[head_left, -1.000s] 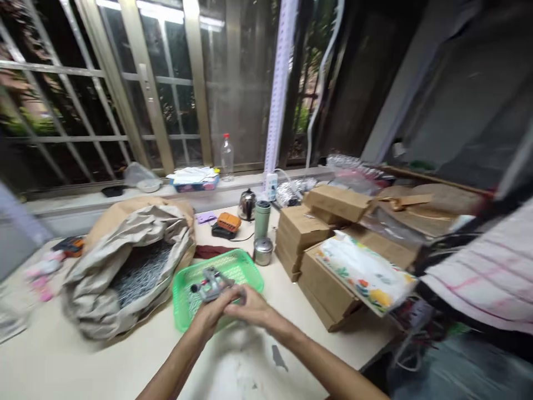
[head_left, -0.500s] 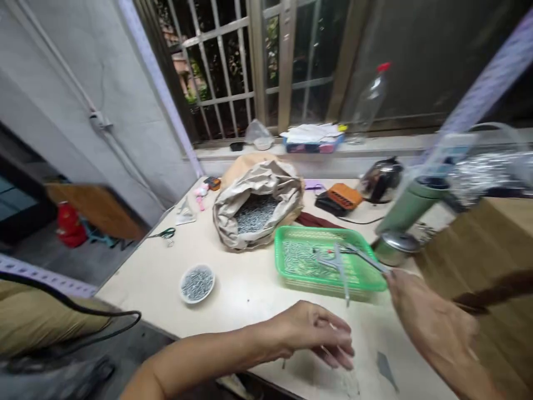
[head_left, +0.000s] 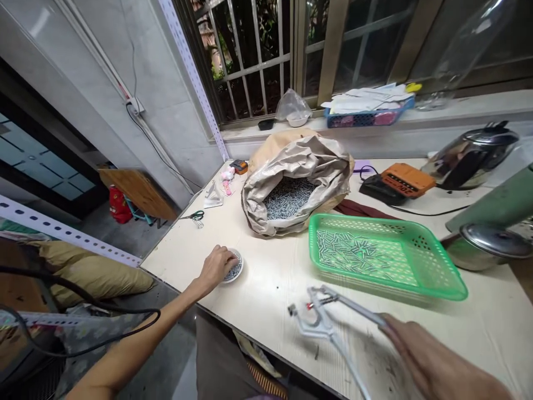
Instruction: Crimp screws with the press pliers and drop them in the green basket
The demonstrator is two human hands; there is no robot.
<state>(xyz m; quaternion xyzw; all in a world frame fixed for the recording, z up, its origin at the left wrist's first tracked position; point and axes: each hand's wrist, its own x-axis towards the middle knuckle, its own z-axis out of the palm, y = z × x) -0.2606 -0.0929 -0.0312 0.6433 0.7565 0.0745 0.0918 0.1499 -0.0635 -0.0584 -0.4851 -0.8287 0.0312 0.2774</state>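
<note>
My left hand [head_left: 215,268] is at a small white bowl [head_left: 241,269] of small grey metal pins, its fingertips bent down together over the pins. Whether a pin is between the fingers is hidden. In my right hand [head_left: 420,350] is one handle of long-handled metal pliers [head_left: 322,319] with a red part near the jaws. The pliers are spread apart above the table, in front of a green plastic basket [head_left: 443,289]. Several thin metal pins [head_left: 341,250] lie in the basket, mostly on its left side.
Behind the bowl stands an open paper sack [head_left: 258,214] full of similar metal pieces. Scissors [head_left: 195,215] lie at the table's left edge. An orange and black battery [head_left: 406,180], a kettle [head_left: 470,153] and a lidded metal can [head_left: 478,250] stand at the back right.
My left hand has moved left from the table's front to the bowl, and its fingers have drawn together. The pliers have moved from over the basket to its front. The view has turned left.
</note>
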